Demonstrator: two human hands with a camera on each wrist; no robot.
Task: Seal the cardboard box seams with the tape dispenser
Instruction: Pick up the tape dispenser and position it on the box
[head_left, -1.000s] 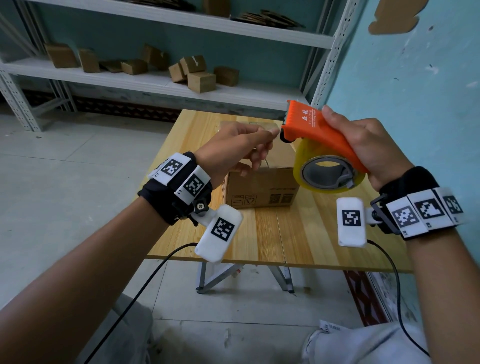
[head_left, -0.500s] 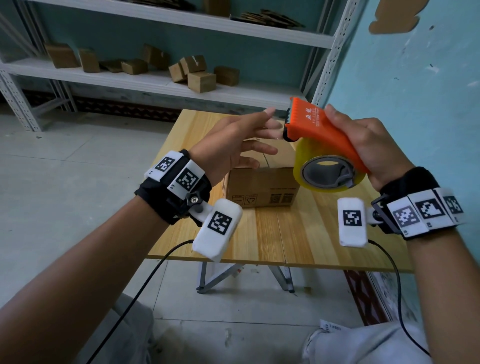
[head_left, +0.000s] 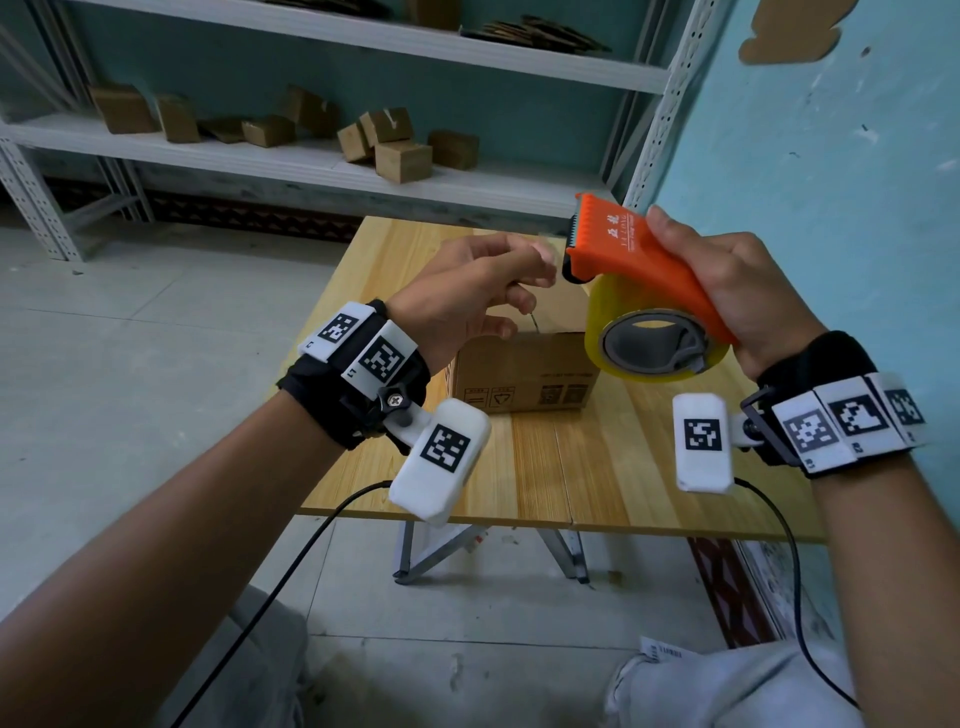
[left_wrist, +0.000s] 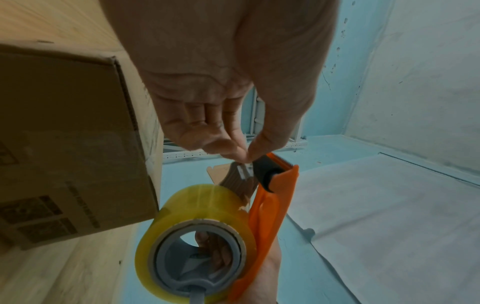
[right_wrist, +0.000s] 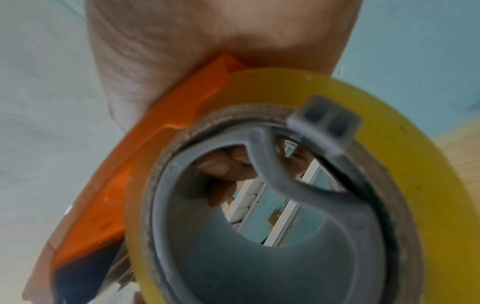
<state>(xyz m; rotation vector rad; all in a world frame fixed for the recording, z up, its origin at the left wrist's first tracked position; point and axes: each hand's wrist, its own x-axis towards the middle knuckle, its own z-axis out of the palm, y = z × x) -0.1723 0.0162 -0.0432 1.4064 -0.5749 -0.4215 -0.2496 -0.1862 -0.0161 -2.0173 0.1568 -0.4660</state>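
My right hand (head_left: 727, 278) grips the orange tape dispenser (head_left: 628, 260) in the air, above the right end of the cardboard box (head_left: 524, 371). Its yellow tape roll (head_left: 597, 325) faces me. In the left wrist view, the thumb and forefinger of my left hand (left_wrist: 245, 157) pinch the loose tape end (left_wrist: 240, 181) just below the black roller and the toothed blade. The box (left_wrist: 64, 144) stands shut on the wooden table (head_left: 519, 467), under both hands and untouched. In the right wrist view the roll (right_wrist: 389, 123) fills the picture and my fingers show through its grey core.
A metal shelf rack (head_left: 311, 161) with several small cardboard boxes stands behind the table. A blue wall (head_left: 831, 208) runs close along the table's right side. Wrist-camera cables (head_left: 291, 571) hang down in front of the table's near edge.
One second ago my left hand pinched at the dispenser's mouth, then its fingers spread open. Now they are closed again on the tape end. The right hand and dispenser barely moved.
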